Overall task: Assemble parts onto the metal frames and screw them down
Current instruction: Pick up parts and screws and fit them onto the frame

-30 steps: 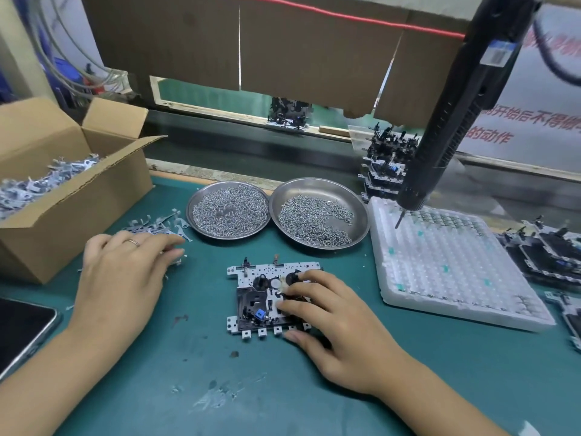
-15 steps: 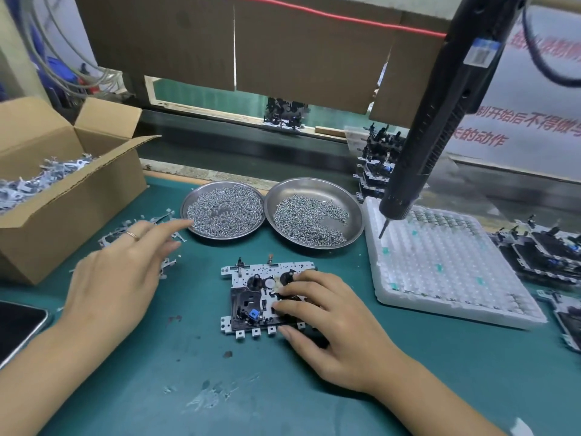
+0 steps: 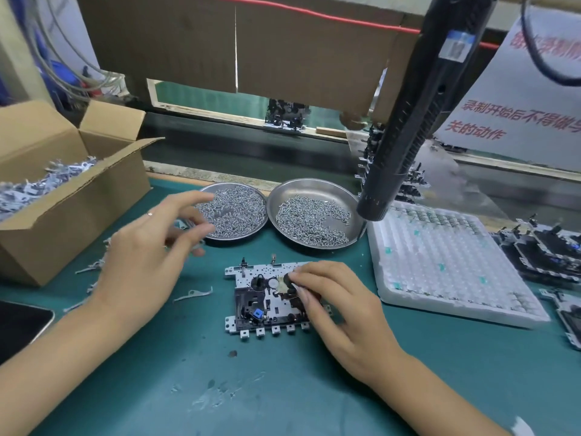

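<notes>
The metal frame lies flat at the desk's centre: thin stamped sheet with small edge tabs, likely light and stiff but easily slid, so pressing down suits it. The right hand rests on its 3 o'clock side, fingers curled and pinching a small black part. At 10 o'clock the left hand hovers by the left screw dish, fingers loosely spread (anything pinched is blurred). Screws look tiny, shiny, slippery; stamped levers lie at 9 o'clock.
</notes>
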A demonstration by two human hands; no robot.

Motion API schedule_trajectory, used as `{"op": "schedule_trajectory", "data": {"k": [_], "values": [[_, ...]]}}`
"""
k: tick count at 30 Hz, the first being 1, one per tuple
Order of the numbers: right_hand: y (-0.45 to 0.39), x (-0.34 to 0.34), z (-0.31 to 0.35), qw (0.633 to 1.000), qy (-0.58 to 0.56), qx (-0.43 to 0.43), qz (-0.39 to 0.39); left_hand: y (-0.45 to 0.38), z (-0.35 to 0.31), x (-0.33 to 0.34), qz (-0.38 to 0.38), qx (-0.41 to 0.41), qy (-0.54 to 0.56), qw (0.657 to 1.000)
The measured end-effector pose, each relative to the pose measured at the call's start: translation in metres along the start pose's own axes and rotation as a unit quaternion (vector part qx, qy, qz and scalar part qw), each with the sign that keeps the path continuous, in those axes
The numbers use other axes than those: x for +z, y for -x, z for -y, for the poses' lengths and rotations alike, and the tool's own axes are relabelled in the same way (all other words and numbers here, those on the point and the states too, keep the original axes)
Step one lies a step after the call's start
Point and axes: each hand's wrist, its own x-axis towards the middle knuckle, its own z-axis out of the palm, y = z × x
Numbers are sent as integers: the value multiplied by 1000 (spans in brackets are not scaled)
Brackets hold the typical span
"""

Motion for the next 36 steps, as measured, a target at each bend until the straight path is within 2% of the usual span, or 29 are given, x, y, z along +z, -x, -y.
{"op": "schedule_trajectory", "data": {"k": [2, 4, 7, 9, 14, 18, 22, 32, 36], "values": [[-6, -1, 6, 997, -63, 43, -14, 3, -16, 11, 60, 17, 81, 995], [-15, 1, 13, 980, -166, 110, 11, 6, -29, 25, 136, 6, 176, 975], [-26, 1, 21, 911, -346, 222, 13, 7, -35, 46, 195, -20, 257, 946], [-27, -2, 20, 886, -386, 258, 8, 6, -36, 54, 195, -50, 295, 934], [-25, -4, 17, 877, -379, 294, 7, 14, -37, 62, 181, -78, 304, 932], [-25, -8, 12, 882, -337, 323, -59, 15, -35, 55, 155, -88, 292, 940], [-24, -7, 11, 884, -311, 335, -100, 13, -29, 49, 177, -77, 217, 957], [-22, -2, 11, 883, -302, 343, -104, 9, -31, 41, 181, -83, 185, 962], [-21, -1, 9, 900, -284, 324, -62, 7, -30, 39, 211, -107, 169, 957]]}}
